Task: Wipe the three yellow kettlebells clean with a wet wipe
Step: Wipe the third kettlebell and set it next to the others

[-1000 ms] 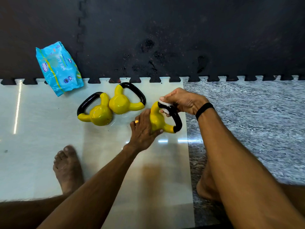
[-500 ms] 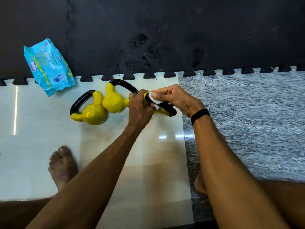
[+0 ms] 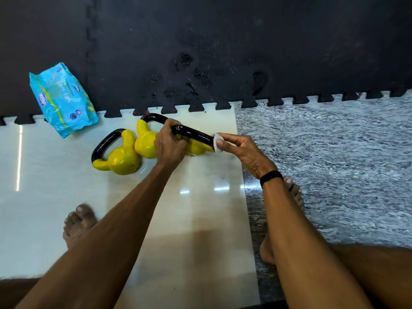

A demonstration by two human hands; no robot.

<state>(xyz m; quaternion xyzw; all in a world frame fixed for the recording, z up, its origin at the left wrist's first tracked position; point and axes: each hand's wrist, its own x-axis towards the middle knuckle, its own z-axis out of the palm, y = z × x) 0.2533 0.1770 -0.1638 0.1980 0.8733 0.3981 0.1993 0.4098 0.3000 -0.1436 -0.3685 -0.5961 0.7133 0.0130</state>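
Head view: person seated on the floor, both forearms reaching fwd. L hand [image 3: 169,145] has its fingers [image 3: 166,132] curled round the black handle [image 3: 192,134] of the right kettlebell [image 3: 197,147], gripping near the handle's left end. That kettlebell's yellow body is mostly hidden behind the L hand; only a bit shows under the handle.

R hand [image 3: 243,150] pinches a small white wet wipe [image 3: 217,142] btwn thumb and fingertips, wipe pressed against the handle's right end. Black band [image 3: 270,176] on the R wrist.

Middle kettlebell [image 3: 144,142] lies just left of the L hand, its yellow body touching the left kettlebell [image 3: 120,157]; its black handle arcs up behind the L hand. Left kettlebell lies on its side, black handle pointing up-left. All three sit on the glossy cream tile [image 3: 55,175], near the toothed edge of the black foam mat [image 3: 223,52].

Blue wet-wipe pack [image 3: 61,98] lies up-left of the kettlebells, half on the mat, half on the tile, well apart from both hands.

Right of the tile: grey marbled floor [image 3: 334,152]. L foot [image 3: 78,223] bare on the tile beside the L forearm; R foot [image 3: 294,191] partly hidden behind the R forearm, toes showing near the wrist band.
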